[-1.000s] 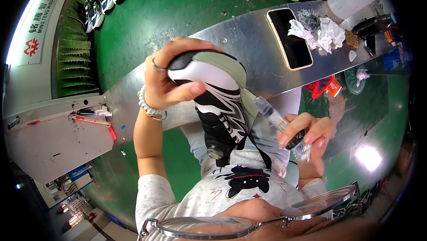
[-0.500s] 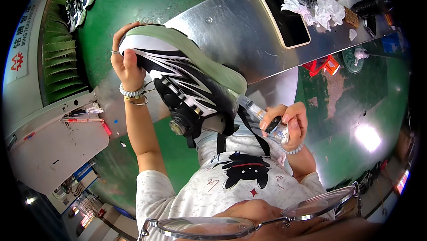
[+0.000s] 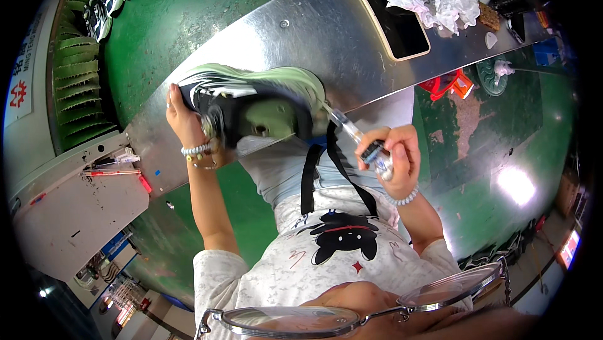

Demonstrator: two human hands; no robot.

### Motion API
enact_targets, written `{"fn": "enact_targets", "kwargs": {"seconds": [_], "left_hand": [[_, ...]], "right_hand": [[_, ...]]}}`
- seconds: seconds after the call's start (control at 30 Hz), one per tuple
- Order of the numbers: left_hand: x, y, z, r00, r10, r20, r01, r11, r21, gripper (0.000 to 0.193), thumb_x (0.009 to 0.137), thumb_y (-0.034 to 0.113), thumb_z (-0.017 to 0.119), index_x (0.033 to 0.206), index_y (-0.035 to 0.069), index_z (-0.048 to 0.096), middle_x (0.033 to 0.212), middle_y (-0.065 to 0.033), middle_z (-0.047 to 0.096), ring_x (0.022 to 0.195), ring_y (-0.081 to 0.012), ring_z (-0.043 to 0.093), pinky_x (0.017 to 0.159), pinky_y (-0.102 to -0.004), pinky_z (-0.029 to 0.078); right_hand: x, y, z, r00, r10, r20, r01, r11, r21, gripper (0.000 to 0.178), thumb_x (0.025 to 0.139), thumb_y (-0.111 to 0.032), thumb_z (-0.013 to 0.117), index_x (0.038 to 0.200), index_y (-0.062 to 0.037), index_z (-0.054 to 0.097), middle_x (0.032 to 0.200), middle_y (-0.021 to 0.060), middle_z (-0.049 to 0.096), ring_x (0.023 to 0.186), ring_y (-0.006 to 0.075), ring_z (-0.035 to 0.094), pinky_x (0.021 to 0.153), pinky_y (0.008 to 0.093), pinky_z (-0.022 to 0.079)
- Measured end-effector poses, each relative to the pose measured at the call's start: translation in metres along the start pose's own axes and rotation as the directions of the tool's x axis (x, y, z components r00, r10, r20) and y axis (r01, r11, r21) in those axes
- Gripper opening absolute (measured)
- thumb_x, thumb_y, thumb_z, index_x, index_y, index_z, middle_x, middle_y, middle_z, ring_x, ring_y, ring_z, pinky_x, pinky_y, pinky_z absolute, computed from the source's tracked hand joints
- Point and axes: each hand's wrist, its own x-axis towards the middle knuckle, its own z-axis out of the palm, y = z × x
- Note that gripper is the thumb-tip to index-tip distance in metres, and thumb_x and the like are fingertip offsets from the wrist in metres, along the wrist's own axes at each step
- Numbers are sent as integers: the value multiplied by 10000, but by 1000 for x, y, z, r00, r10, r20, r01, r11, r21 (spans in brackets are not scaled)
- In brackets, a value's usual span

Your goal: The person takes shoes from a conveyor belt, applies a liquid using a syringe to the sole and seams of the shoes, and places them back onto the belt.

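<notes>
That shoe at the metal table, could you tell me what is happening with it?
A person holds a black and green sneaker on its side in the left hand, over the edge of the metal table. The right hand grips a clear tool whose tip meets the shoe's end. A phone and crumpled tissues lie on the table.

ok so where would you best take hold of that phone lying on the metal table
Grip the phone across its two long edges near the middle, coming from above. It lies flat and face up on the metal table, so only the thin sides offer purchase, and the crumpled white tissue crowds its far end.
</notes>
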Motion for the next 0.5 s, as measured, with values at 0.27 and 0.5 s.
{"fn": "enact_targets", "kwargs": {"seconds": [0.27,0.5], "left_hand": [[-89,24,-88,910,-406,-82,414,883,223,245,909,266,573,931,30,634,572,83,444,472,6,351,418,-157,306],[-174,30,-102,590,-682,432,685,706,181,505,866,186,621,1253,-78,431,1130,-91,588,968,-136,593,815,-268,492]], "right_hand": [[17,20,17,999,35,-24,-37,993,-111,125,980,-204,306,978,-78,309,896,246,571,591,208,529,538,296,445],[11,21,27,999,47,-20,-49,990,-132,119,983,-194,288,984,-76,301,890,243,572,579,204,522,524,285,434]]}}
